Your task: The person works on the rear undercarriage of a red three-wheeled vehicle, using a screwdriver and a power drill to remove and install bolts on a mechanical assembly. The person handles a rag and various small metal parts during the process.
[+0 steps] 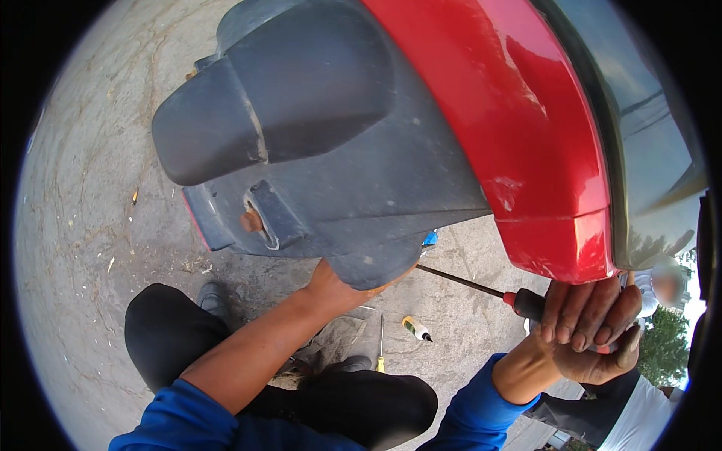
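Note:
My right hand point(594, 319) is closed around the black and red handle of a screwdriver point(529, 304). Its long, dark shaft runs left and slightly upward, and the tip passes behind the lower edge of a dark grey plastic trim piece point(368, 259). Reaching up behind that same piece is my left hand point(338, 289); its fingers are hidden, so I cannot tell what they hold. Above both hands the plastic joins a glossy red body panel point(526, 150). A rusty bolt head point(251, 220) sits in a recess of the plastic.
On the concrete ground point(90, 225) lie a second screwdriver point(380, 364) with a yellow handle and a small white bottle point(415, 328). My bent knees point(361, 410) are below my arms. Another person point(639, 413) is at the lower right. Dark glass point(662, 135) borders the red panel.

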Motion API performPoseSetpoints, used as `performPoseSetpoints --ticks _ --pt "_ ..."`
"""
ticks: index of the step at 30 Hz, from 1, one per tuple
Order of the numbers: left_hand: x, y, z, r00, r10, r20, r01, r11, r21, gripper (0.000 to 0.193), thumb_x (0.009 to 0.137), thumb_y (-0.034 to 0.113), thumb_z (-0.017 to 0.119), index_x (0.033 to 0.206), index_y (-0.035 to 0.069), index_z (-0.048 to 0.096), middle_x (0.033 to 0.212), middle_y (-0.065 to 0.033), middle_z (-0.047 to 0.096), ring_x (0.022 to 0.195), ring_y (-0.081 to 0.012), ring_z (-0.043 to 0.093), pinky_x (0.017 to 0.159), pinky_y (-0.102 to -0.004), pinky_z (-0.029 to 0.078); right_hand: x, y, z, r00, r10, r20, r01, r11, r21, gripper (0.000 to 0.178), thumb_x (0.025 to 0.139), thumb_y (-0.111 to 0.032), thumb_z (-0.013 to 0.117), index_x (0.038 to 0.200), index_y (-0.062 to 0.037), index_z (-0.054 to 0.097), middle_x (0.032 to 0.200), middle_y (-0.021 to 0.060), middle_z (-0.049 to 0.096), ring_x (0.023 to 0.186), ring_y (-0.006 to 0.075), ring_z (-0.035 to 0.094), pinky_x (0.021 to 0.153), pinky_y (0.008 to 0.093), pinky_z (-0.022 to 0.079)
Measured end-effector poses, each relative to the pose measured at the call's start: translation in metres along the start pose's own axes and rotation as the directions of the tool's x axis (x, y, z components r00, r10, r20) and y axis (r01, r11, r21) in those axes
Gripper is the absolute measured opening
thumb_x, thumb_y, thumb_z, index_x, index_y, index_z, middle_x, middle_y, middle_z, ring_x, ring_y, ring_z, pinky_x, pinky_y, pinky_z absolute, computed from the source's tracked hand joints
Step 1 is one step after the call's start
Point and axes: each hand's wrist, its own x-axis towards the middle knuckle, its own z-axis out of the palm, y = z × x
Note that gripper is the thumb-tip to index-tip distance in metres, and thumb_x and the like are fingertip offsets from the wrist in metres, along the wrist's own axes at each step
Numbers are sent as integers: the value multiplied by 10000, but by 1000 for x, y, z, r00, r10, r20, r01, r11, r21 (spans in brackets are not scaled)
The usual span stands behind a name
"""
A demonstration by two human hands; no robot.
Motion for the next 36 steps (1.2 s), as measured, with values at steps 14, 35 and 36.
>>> performPoseSetpoints --ticks 14,35,36 --pt "19 15 -12 985 -106 -138 50 931 -362 376 944 169 741 1303 82 674 1306 -99 697 1189 -244 673 984 -376 557 12 28 -15 977 -18 214 -17 988 157 288 1041 -353 601 881 -163 457 583 -5 475 446 119 479 428 275 446" --pt "20 0 14 966 70 -247 -123 971 -204 365 927 133 727 1282 70 677 1255 -98 711 1151 -236 687 961 -370 574 -7 31 27 940 -102 -325 30 975 -219 329 1077 -387 510 845 -181 403 559 -45 383 421 61 380 405 240 367" --pt "18 4 10 971 30 -237 -78 978 -194 369 928 137 727 1287 71 672 1257 -95 708 1153 -236 685 963 -367 571 -7 31 28 942 -88 -324 17 977 -213 332 1073 -392 516 843 -180 405 560 -39 393 421 64 384 406 244 370"
